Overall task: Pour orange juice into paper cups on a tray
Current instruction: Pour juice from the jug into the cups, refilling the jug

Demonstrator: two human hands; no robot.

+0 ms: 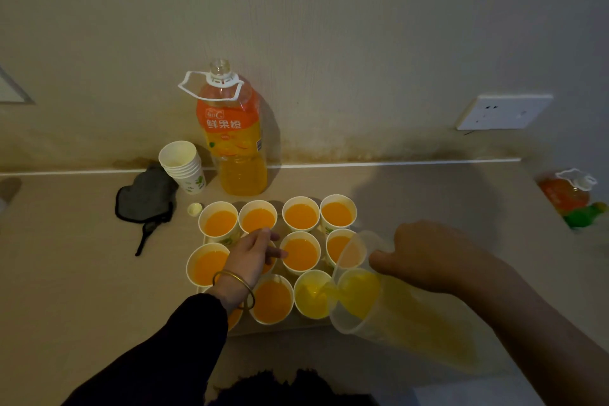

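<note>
Several white paper cups holding orange juice stand in rows on a pale tray (283, 328). My right hand (428, 257) grips a clear plastic jug (389, 310) tilted to the left, and juice runs from its spout into a front-row cup (311, 295) that is partly full. My left hand (253, 254), with a gold bangle on the wrist, rests with spread fingers on the rim of a middle-row cup, which it mostly hides. A tall uncapped orange juice bottle (235, 138) stands upright behind the tray.
A stack of empty paper cups (183, 165) sits left of the bottle, beside a dark cloth (145, 194) and a small yellowish bottle cap (194, 209). Another orange bottle (568, 194) lies at the far right. A wall socket (502, 112) is behind.
</note>
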